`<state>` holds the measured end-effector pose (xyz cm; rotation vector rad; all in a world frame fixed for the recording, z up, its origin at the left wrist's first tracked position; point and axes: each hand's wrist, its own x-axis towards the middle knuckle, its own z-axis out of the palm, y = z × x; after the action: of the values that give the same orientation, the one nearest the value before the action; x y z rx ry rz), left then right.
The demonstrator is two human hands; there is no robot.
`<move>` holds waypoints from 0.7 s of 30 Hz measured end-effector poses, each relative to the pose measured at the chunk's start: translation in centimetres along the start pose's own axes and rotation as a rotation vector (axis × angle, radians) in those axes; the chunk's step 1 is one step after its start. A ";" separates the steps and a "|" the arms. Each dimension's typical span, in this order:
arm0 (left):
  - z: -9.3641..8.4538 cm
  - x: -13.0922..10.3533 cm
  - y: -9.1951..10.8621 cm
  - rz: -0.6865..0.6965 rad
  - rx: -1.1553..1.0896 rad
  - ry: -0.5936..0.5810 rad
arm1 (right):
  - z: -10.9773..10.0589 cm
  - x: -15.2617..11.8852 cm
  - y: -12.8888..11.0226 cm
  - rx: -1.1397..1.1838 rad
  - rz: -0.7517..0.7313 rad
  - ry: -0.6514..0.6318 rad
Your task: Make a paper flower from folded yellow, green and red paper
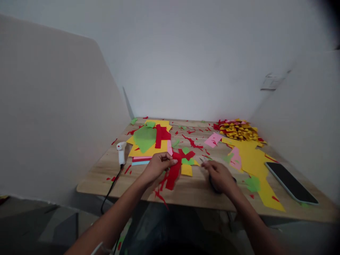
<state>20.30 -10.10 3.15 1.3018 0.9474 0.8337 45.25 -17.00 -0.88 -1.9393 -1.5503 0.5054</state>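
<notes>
My left hand (158, 164) is closed, thumb against forefinger, on the edge of a red felt-like piece (174, 174) near the table's front edge. Thin red strips hang below it, over the edge. My right hand (218, 174) grips a pair of scissors (214, 187); the dark handle loops show under the palm and the blade tips point left towards the red piece, apart from it. Between the hands lie a small yellow piece (186, 170) and some green and red scraps (187, 161).
At left stand layered coloured sheets (138, 151) and a white corded tool, seemingly a glue gun (121, 154). A heap of yellow and red folded pieces (237, 130) sits back right. A yellow sheet (251, 159) and phone (290, 182) lie right. Side panels (53, 106) flank the table.
</notes>
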 end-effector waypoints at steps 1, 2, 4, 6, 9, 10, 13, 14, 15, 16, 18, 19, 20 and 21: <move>0.1 0.6 0.4 0.003 0.002 -0.032 | 0.5 0.8 -1.2 0.095 -0.035 -0.062; 0.2 1.3 0.7 0.010 0.005 -0.071 | 1.1 1.7 -2.4 0.231 -0.068 -0.117; 0.3 2.7 1.2 0.030 0.030 -0.145 | 2.1 3.6 -4.6 0.666 -0.059 -0.159; 0.3 4.2 1.4 0.050 0.071 -0.172 | 2.6 5.6 -6.4 0.782 -0.047 -0.133; 0.0 6.6 1.3 0.053 0.132 -0.137 | 2.4 8.5 -8.2 0.925 -0.015 -0.144; -0.2 7.5 1.3 0.047 0.153 -0.144 | 2.2 9.5 -8.6 0.958 -0.018 -0.160; -1.0 9.9 2.2 0.070 0.286 -0.222 | 1.3 12.4 -9.8 0.947 -0.113 -0.137; -1.3 10.7 2.9 0.098 0.339 -0.232 | 1.0 13.3 -10.3 0.906 -0.169 -0.090; -1.6 11.4 3.8 0.132 0.374 -0.233 | 0.5 14.1 -10.7 0.842 -0.231 -0.024; -1.8 12.0 4.9 0.170 0.380 -0.218 | 0.1 14.8 -11.1 0.755 -0.298 0.063; -2.0 13.1 7.3 0.227 0.274 -0.181 | -0.8 15.9 -11.8 0.531 -0.434 0.270; -1.8 13.4 8.5 0.251 0.190 -0.153 | -1.2 16.3 -12.0 0.413 -0.493 0.371; -1.6 13.7 9.5 0.267 0.120 -0.109 | -1.5 16.5 -12.2 0.307 -0.544 0.453; -1.3 14.0 10.3 0.278 0.065 -0.059 | -1.6 16.7 -12.3 0.220 -0.587 0.508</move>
<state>24.88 4.17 11.97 1.5286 0.7618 0.9777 41.26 0.52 9.68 -1.2300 -1.5403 -0.0675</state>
